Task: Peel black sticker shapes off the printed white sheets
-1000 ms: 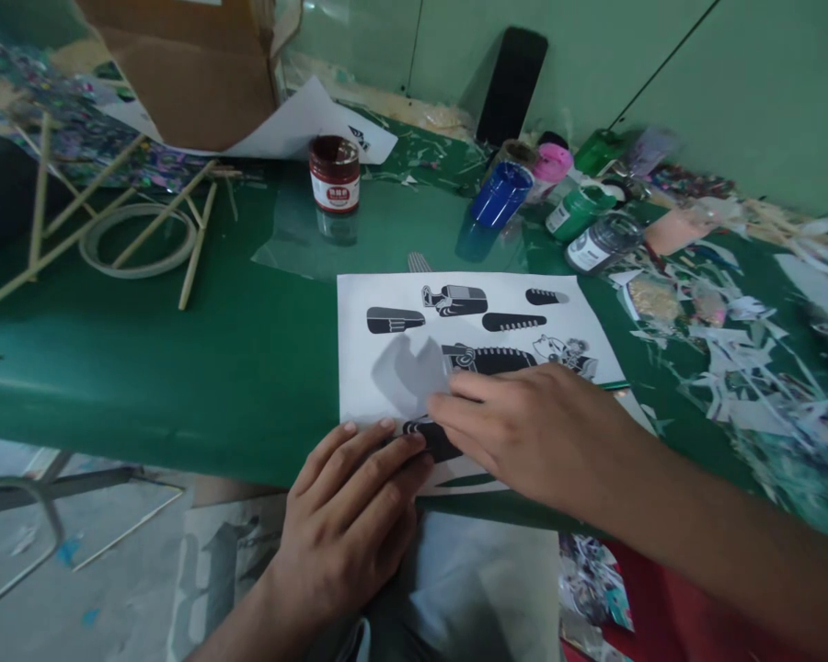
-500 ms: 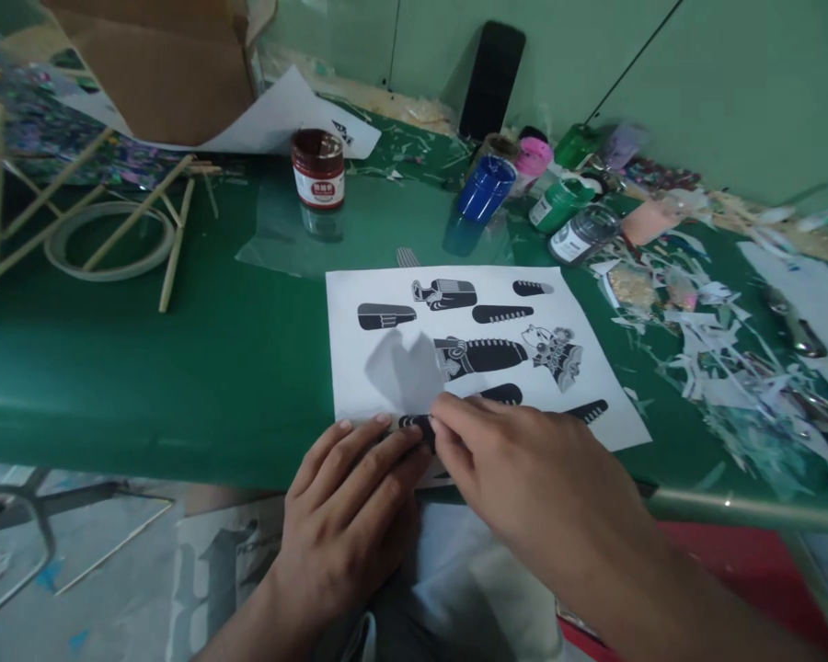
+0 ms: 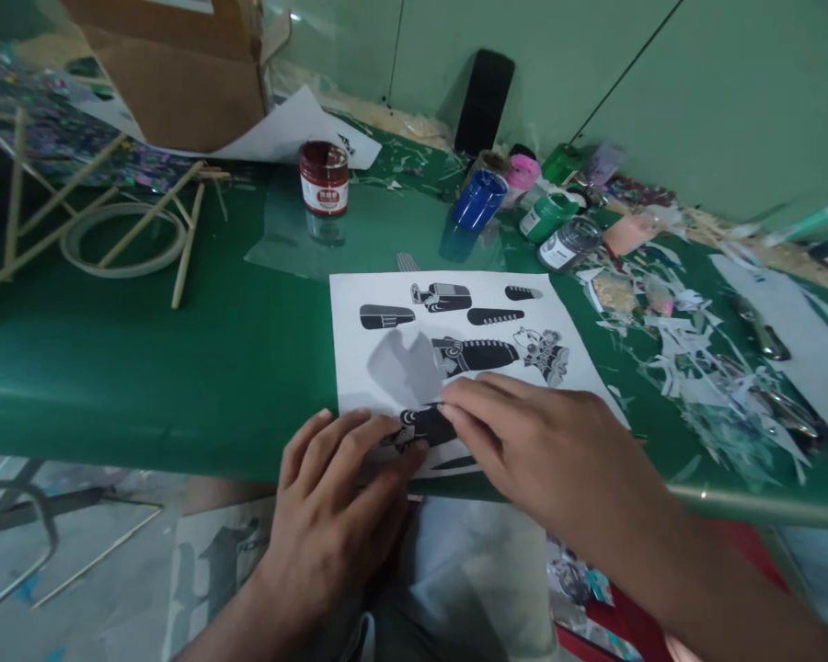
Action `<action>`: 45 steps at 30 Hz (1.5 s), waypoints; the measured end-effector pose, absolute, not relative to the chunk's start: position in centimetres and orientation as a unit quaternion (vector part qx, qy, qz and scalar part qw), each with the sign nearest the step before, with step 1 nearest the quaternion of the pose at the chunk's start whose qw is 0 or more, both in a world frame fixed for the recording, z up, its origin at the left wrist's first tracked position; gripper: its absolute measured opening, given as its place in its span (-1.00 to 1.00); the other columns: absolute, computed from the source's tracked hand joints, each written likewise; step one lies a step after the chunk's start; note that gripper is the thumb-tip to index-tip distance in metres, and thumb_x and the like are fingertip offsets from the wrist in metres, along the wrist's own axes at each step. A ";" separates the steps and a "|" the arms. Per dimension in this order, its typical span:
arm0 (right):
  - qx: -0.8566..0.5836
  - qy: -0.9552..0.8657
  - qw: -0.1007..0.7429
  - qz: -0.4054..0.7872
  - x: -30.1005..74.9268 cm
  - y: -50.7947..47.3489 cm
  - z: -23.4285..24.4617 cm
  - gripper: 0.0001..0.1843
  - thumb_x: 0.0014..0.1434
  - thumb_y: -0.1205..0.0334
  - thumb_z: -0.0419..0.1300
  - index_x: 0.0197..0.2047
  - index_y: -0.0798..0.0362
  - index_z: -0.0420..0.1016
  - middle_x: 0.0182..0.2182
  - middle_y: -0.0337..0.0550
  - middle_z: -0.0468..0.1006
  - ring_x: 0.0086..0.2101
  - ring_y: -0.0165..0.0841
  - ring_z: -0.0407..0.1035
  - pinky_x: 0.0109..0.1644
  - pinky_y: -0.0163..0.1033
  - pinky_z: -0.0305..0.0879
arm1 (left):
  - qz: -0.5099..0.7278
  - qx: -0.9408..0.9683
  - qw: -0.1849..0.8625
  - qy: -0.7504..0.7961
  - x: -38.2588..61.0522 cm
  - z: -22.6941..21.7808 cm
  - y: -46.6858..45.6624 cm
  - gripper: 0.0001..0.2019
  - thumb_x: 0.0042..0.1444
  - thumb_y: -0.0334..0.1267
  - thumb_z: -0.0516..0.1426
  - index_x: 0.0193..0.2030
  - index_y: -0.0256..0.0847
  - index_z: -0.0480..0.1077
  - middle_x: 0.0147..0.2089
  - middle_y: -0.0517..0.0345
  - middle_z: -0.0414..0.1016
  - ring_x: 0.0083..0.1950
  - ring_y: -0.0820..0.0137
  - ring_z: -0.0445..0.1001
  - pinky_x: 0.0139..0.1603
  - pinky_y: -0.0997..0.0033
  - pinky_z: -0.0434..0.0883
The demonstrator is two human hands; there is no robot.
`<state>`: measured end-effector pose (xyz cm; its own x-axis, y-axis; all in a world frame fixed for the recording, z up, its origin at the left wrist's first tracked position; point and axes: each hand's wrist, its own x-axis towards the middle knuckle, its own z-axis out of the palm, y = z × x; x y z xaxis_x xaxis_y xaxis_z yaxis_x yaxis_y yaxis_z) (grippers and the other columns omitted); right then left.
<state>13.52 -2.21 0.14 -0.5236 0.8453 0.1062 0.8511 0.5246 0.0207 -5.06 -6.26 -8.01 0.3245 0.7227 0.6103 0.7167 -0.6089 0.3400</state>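
Note:
A white sheet (image 3: pixel 359 386) printed with black-and-white figure parts, including a head in profile, lies at the table's front edge. My left hand (image 3: pixel 349 496) rests on its near left edge with fingers spread, the tips touching a black part with white lines (image 3: pixel 428 425). Against the right end of that part, thumb and forefinger of my right hand (image 3: pixel 531 441) are pinched together; what they hold, if anything, is hidden. Just beyond my fingertips is a grey notched patch (image 3: pixel 404 368) on the sheet; I cannot tell whether it is a shadow or a separate piece.
A dark red paint jar (image 3: pixel 324 179) stands behind the sheet, with a blue jar (image 3: pixel 479 199) and other paints to its right. Paper scraps (image 3: pixel 704 368) litter the right side. Sticks (image 3: pixel 62 188) and a tape roll (image 3: pixel 120 241) lie left, near a cardboard box (image 3: pixel 179 83). A phone-like black slab (image 3: pixel 484 101) leans on the wall.
My left fingers have drawn back and spread, uncovering more of the black part. My right hand stays pinched at its right end. The view has shifted slightly.

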 end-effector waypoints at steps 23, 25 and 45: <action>-0.142 -0.987 0.030 -0.066 13.3 4.5 -0.7 -0.66 0.23 0.48 -0.02 -0.16 -0.08 0.49 -0.35 -0.18 0.41 -0.30 -0.34 0.16 -0.09 -0.12 -0.03 | 0.385 0.822 0.006 0.421 -6.9 -7.7 -5.8 -0.73 0.11 -0.46 0.14 -0.06 -0.17 0.46 -0.02 0.10 0.56 0.07 0.30 0.47 0.12 0.22 0.38; -0.128 -0.988 0.033 -0.076 13.2 4.7 -0.7 -0.64 0.23 0.49 -0.04 -0.14 -0.08 0.48 -0.34 -0.17 0.41 -0.30 -0.34 0.16 -0.09 -0.11 -0.01 | 0.379 0.823 0.010 0.422 -6.8 -7.7 -5.8 -0.73 0.11 -0.46 0.14 -0.04 -0.18 0.46 0.01 0.08 0.54 0.08 0.29 0.46 0.12 0.21 0.37; -0.086 -0.994 0.043 -0.044 13.1 5.8 -1.1 -0.58 0.24 0.53 -0.11 -0.12 -0.08 0.47 -0.34 -0.19 0.38 -0.31 -0.38 0.20 0.06 -0.09 0.01 | 0.357 0.820 0.018 0.448 -6.5 -7.3 -6.0 -0.72 0.13 -0.45 0.11 -0.03 -0.17 0.46 0.02 0.10 0.54 0.04 0.27 0.45 0.09 0.19 0.33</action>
<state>13.10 5.78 -1.08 -0.9815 0.1676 0.0929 0.1751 0.9813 0.0796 -6.53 -5.98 -7.31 0.3439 0.7466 0.5695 0.7212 -0.5984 0.3491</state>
